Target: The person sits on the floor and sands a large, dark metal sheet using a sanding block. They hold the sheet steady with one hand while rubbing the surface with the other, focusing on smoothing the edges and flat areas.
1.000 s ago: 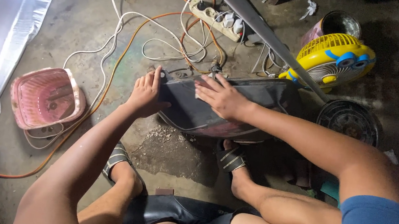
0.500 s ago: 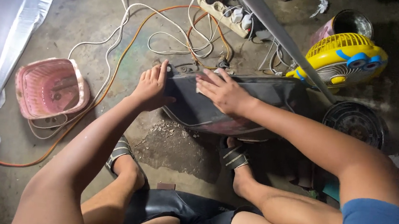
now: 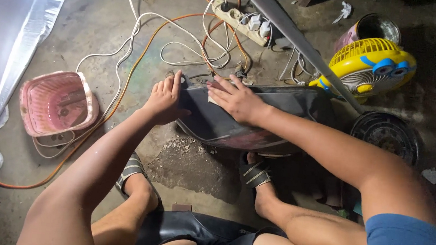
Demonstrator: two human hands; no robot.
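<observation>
Concrete floor (image 3: 94,25), both hands flat and open, left hand (image 3: 164,100), right hand (image 3: 236,98), on dark panel (image 3: 239,124), pink basket (image 3: 57,103) holding cord

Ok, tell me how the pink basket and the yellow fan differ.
The pink basket sits on the floor to the left of the left hand; the yellow fan stands to the upper right, beyond the right hand. The basket is boxy, open at the top and looks worn and dirty; the fan is round, with a slatted grille and blue trim. Both are plastic and rest on the concrete floor, and neither hand touches either.
</observation>
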